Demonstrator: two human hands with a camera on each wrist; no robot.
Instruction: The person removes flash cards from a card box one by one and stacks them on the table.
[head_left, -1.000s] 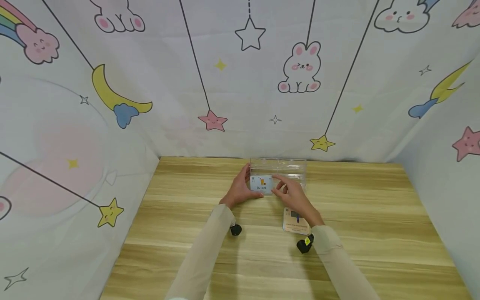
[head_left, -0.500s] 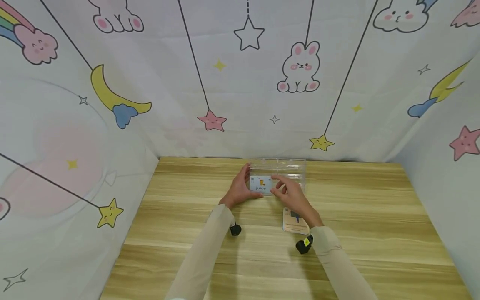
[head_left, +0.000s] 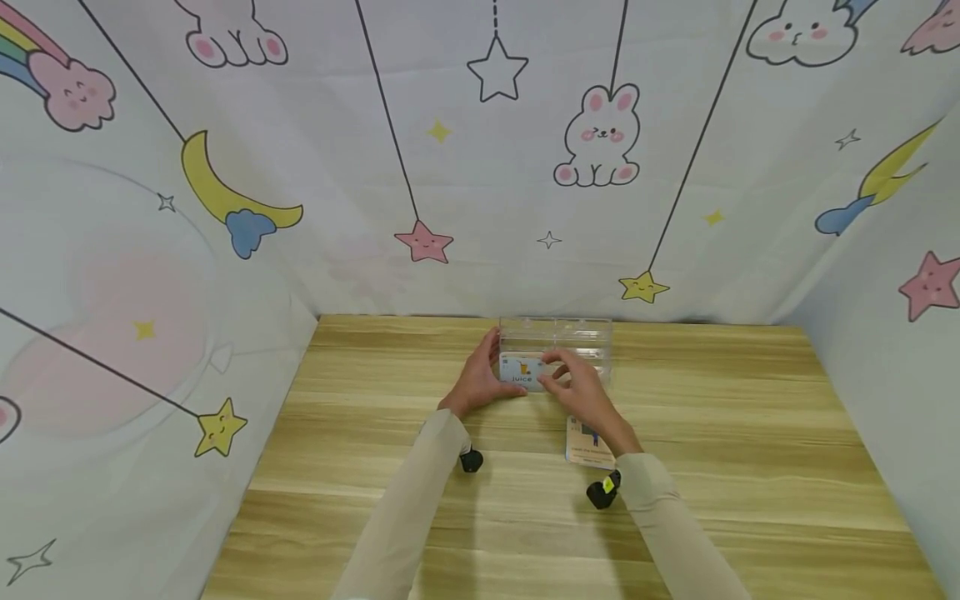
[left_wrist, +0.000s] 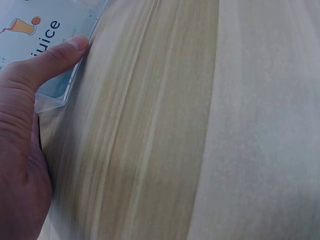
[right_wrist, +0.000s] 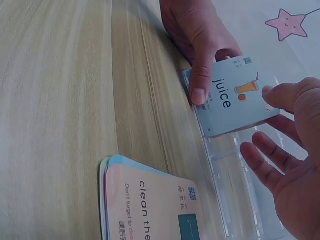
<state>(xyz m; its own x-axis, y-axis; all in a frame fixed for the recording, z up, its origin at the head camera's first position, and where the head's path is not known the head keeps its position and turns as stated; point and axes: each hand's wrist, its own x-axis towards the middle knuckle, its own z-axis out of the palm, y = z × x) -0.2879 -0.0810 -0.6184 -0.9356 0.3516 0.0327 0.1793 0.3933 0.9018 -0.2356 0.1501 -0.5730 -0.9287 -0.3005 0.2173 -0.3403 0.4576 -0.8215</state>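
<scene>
A clear plastic tiered card holder stands against the back of the table. At its front left is a light blue flashcard printed "juice", with more cards seemingly beneath it. My left hand grips the holder's left side, thumb over the front edge and the card's lower border; its other fingers are mostly hidden. From the right, my right hand pinches the card's edge, thumb on top and index finger below, as the right wrist view shows. Its remaining fingers hang loosely curled over the holder's right half.
A stack of peach-topped flashcards, the top one reading "clean the...", lies on the wooden table below my right hand. A white printed cloth rises directly behind the holder and along both sides.
My right hand has shifted slightly left and in along the juice card's right edge. The left hand, the holder and the peach card stack stay put.
</scene>
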